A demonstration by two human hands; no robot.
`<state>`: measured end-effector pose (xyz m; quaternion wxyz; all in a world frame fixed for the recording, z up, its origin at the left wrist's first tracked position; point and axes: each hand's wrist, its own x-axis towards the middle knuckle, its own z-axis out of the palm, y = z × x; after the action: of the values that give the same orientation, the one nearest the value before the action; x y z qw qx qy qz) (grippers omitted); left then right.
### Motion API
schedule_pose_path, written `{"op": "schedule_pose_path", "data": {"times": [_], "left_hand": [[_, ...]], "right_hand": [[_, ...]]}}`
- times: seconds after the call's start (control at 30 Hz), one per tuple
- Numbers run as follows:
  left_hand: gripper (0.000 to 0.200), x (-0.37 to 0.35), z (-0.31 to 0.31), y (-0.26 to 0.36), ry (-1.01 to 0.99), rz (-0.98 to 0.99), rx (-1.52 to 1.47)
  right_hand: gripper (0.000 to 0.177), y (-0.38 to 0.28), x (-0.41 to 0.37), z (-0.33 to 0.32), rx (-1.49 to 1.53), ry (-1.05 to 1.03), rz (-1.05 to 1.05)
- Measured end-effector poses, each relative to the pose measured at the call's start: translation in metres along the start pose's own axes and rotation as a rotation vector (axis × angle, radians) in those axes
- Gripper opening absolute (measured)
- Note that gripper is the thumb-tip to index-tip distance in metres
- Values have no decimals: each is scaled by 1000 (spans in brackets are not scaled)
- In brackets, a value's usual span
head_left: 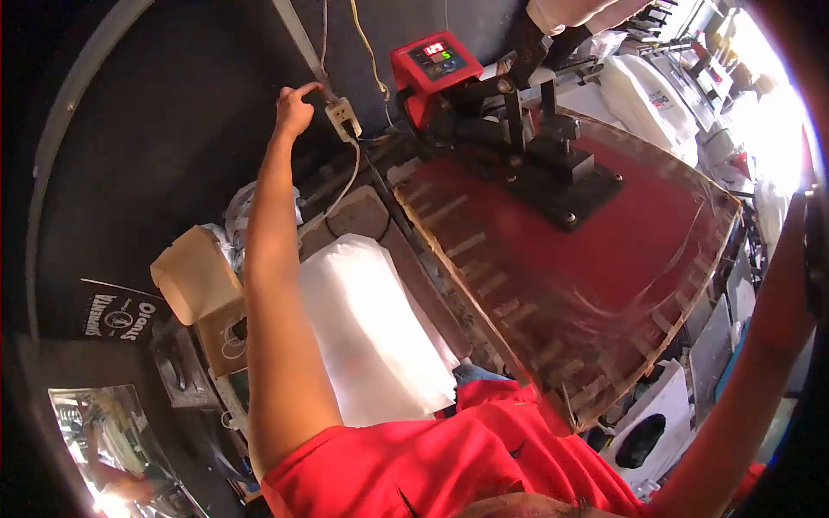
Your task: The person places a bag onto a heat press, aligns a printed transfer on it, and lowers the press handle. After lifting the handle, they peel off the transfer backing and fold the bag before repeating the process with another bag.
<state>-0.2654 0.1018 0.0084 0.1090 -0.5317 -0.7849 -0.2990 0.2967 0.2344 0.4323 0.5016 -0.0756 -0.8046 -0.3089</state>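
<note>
Outlet (343, 119), upper left of center: smooth plastic. Press platen (626, 268), right of center: glossy film, rough taped edges. Linkage (553, 168): black metal. Controller (414, 78), top center: smooth casing. Sheets (363, 328), lower center: smooth, paper-like. Carton (194, 274), left: matt cardboard.

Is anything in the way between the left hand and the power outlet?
Nothing visible. The left hand is close to the upper end of the power outlet; the black plug sits at the lower end, away from the hand.
</note>
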Motion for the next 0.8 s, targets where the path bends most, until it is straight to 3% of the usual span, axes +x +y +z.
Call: {"op": "schedule_pose_path", "data": {"times": [0.1,0.2,0.27,0.33,0.37,0.5,0.63,0.73,0.8], "left_hand": [[64,0,-6,-5,-24,-99,-59],[60,-4,-3,-1,-27,-157,-348],[49,10,-6,12,-39,-223,-283],[32,29,-6,31,284,-269,-358],[21,38,-7,38,321,-238,-413],[29,53,-10,56,279,-137,-118],[25,47,-7,67,402,-211,-172],[23,20,-27,83,482,-184,-363],[23,-9,-52,102,422,-290,-684]], "right_hand": [[28,2,0,-4,-3,-9,-8],[27,1,-1,-9,-1,-21,-5],[27,1,-1,-7,-2,-26,-4],[26,6,-1,-11,-3,-33,-9],[26,6,0,-11,-1,-35,-6],[25,1,1,-13,12,-43,-5],[25,3,-3,-15,32,-51,12],[24,7,-4,-17,53,-58,40],[24,9,-2,-19,72,-53,60]]}}
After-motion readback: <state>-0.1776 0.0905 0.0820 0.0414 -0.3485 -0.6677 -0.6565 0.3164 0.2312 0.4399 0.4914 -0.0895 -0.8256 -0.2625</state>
